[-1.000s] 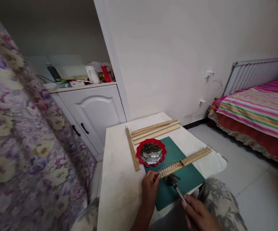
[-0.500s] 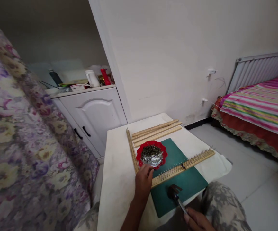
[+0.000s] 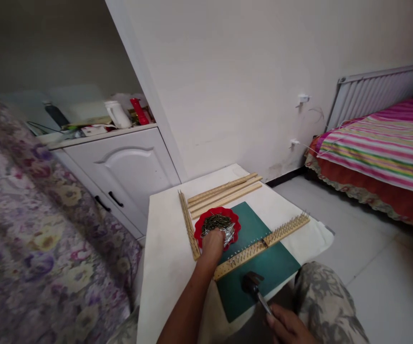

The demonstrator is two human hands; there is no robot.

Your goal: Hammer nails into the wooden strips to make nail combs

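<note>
My left hand (image 3: pixel 213 242) reaches into a red scalloped bowl (image 3: pixel 198 223) filled with loose nails (image 3: pixel 216 221); its fingertips are hidden among them. My right hand (image 3: pixel 288 326) grips the handle of a claw hammer (image 3: pixel 252 283), whose head hangs over the front of a green mat (image 3: pixel 232 298). Across the mat lies a wooden strip (image 3: pixel 222 272) with rows of upright nails along most of its length. Small bare holes show at its left end, near my left wrist.
Several more wooden strips (image 3: pixel 227 195) lie at the back of the white-covered table (image 3: pixel 163 267), and one strip with holes (image 3: pixel 188 224) lies left of the bowl. A white cabinet (image 3: pixel 131 167) stands behind left, a bed (image 3: pixel 381 143) at right. My knee (image 3: pixel 326 296) is by the table's front edge.
My left hand has moved from the bowl's near edge into the nails. The right hand still holds the hammer in much the same place. The whole view has shifted slightly.
</note>
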